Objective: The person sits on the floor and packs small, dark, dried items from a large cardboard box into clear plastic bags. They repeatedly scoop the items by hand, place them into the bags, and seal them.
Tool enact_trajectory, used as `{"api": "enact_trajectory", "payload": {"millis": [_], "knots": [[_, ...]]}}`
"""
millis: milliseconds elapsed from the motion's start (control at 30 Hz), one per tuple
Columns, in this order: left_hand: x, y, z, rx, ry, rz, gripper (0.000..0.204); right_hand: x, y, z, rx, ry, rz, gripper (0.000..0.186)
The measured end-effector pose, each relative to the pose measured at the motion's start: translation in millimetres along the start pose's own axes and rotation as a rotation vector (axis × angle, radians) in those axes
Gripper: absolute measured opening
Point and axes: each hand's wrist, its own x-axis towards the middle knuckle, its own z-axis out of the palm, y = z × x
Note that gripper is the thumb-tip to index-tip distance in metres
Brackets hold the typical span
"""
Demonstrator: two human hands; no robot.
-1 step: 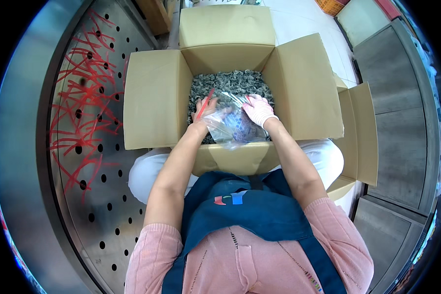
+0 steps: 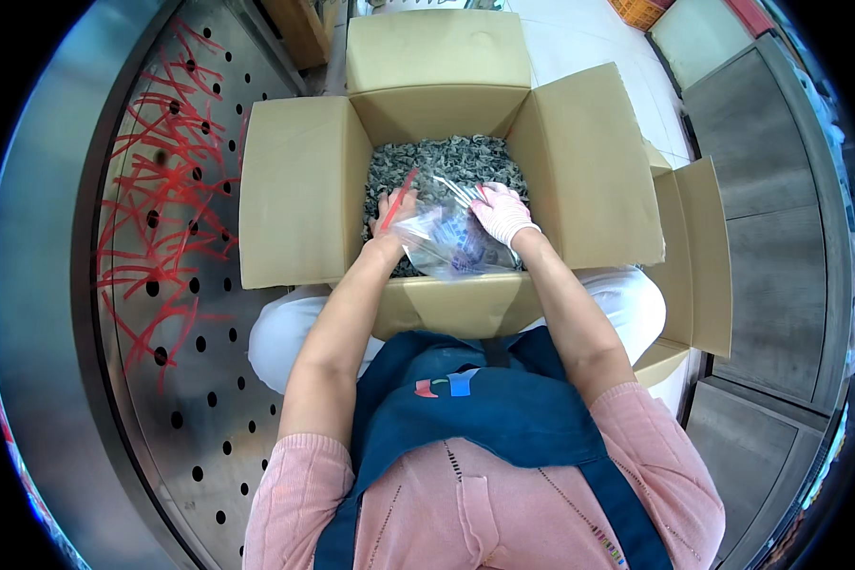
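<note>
A clear zip bag [image 2: 456, 242] with a red strip along its opening lies over the grey, chip-like pieces [image 2: 446, 152] inside an open cardboard box [image 2: 594, 180]. Something bluish shows through the film, too blurred to name. At the bag's left edge my bare left hand [image 2: 395, 211] is closed on the film, with the red strip crossing it; its fingertips are partly hidden among the pieces. My right hand [image 2: 503, 214], in a white and pink striped glove, grips the bag's right edge, its fingers curled near the other end of the red strip.
The box stands between my knees, its flaps folded outward. A perforated metal panel [image 2: 199, 361] with red scrawled lines is at the left. Another open cardboard box [image 2: 708, 256] and grey cabinet doors [image 2: 765, 285] stand at the right. An orange basket [image 2: 638, 13] sits far back.
</note>
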Motion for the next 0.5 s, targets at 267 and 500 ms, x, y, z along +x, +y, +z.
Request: {"api": "enact_trajectory", "payload": {"millis": [267,500], "knots": [[-52,9,-20,0.077,-0.017,-0.057,0.077,-19,0,-11,0.156,-0.094,0.164,0.046],[-54,-10,-15,-0.178,0.257,0.088,0.062,-28,-5,-9,0.115,0.360,0.074,0.047]]}}
